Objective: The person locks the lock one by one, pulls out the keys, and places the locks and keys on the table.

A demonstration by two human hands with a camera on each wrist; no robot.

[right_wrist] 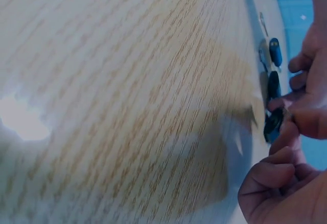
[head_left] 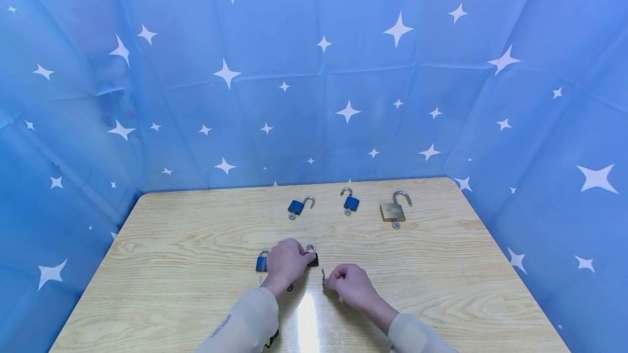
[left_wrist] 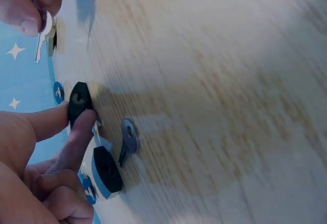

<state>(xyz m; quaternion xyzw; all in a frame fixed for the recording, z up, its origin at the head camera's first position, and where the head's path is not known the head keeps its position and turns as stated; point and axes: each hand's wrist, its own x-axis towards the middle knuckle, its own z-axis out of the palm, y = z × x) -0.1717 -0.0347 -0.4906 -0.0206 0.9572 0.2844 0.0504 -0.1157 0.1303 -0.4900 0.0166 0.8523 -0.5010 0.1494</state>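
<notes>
My left hand (head_left: 287,260) pinches a small black padlock (head_left: 312,260) between thumb and finger; its shackle is closed and its keyhole faces the left wrist camera. Just right of it, my right hand (head_left: 352,285) holds a small key (head_left: 324,279) by its head, blade pointing away, apart from the padlock. In the left wrist view a loose key (left_wrist: 131,136) lies on the table near a second dark padlock (left_wrist: 107,170). Beyond my left hand stands a blue padlock (head_left: 261,263) with its shackle closed.
At the back of the wooden table (head_left: 196,222) lie two blue padlocks, one left (head_left: 296,207) and one further right (head_left: 351,203), and a larger brass padlock (head_left: 392,212), all with raised shackles and keys in them. A black-and-yellow item (head_left: 271,339) is partly hidden by my left sleeve.
</notes>
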